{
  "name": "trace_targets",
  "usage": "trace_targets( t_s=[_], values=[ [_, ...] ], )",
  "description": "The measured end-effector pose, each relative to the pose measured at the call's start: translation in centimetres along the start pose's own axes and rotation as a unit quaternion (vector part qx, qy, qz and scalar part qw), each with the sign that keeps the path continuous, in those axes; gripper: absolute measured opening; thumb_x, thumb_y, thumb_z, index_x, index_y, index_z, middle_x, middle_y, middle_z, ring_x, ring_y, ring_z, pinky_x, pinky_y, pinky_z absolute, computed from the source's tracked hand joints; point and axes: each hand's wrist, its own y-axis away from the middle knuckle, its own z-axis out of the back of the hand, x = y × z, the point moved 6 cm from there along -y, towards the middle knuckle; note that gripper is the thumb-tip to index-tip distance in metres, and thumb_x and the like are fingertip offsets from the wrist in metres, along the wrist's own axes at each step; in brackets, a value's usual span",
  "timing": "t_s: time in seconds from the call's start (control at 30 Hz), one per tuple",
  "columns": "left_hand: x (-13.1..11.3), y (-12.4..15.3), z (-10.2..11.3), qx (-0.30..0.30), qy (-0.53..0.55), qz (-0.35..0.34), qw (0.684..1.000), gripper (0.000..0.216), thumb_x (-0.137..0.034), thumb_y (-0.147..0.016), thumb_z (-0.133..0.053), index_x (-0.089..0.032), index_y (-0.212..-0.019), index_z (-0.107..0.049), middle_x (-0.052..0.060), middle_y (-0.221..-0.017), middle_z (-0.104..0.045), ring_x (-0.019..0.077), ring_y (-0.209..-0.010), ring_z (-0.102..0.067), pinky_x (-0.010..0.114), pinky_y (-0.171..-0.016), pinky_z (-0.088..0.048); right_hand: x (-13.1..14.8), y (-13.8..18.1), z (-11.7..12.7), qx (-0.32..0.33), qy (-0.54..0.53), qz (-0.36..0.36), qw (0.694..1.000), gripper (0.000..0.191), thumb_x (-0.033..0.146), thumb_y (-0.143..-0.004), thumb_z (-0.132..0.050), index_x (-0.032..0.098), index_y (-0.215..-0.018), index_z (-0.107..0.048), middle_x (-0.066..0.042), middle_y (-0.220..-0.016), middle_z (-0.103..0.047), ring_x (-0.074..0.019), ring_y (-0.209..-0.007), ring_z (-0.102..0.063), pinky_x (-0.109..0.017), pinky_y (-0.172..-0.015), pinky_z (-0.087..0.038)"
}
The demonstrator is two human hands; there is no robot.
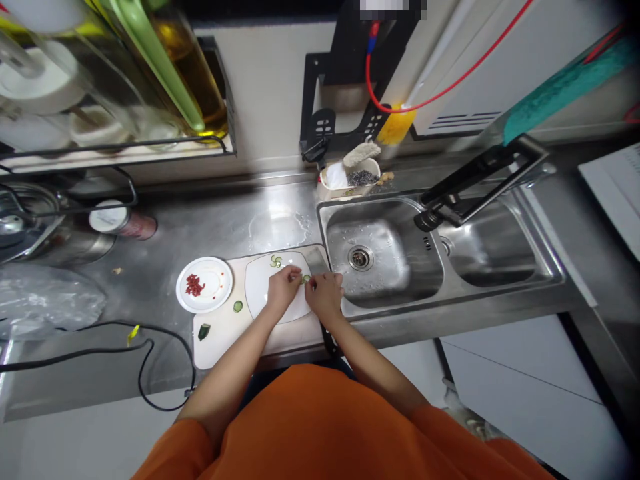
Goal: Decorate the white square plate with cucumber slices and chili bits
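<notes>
A white squarish plate (256, 287) lies on the pale cutting board (220, 350). Over its right side, my left hand (284, 288) and my right hand (325, 297) meet with fingers drawn together in a pinch. Between their fingertips is a thin, green-rimmed cucumber slice (306, 279), partly covered by the fingers. Several curled cucumber slices (276, 261) form a small group at the plate's far edge. Left of the plate, on the board, are a round cucumber piece (238, 307) and a dark green cucumber end (204, 331).
A round white plate (220, 272) with chopped red pieces (195, 286) overlaps the board's left edge. To the right is a steel double sink (395, 280) with a black faucet (460, 183). A black cable (145, 353), a can (135, 222) and a plastic bag (50, 297) lie left.
</notes>
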Motion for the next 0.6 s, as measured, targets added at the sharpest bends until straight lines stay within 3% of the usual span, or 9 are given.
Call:
trace_targets(
  t_s=[0.6],
  values=[
    [-0.37,0.13,-0.16,-0.003,-0.015,-0.008,1.000,0.015,-0.020,-0.074,-0.059,-0.020,-0.087,-0.066,0.000,-0.078,-0.069,0.0136,-0.070,-0.061,0.024,-0.071,-0.045,0.48,0.05,0.40,-0.018,0.039,0.033,0.999,0.019,0.031,-0.088,-0.047,0.019,-0.094,-0.059,-0.011,-0.103,-0.051,-0.0264,-0.104,-0.035,-0.035,-0.075,-0.032]
  ],
)
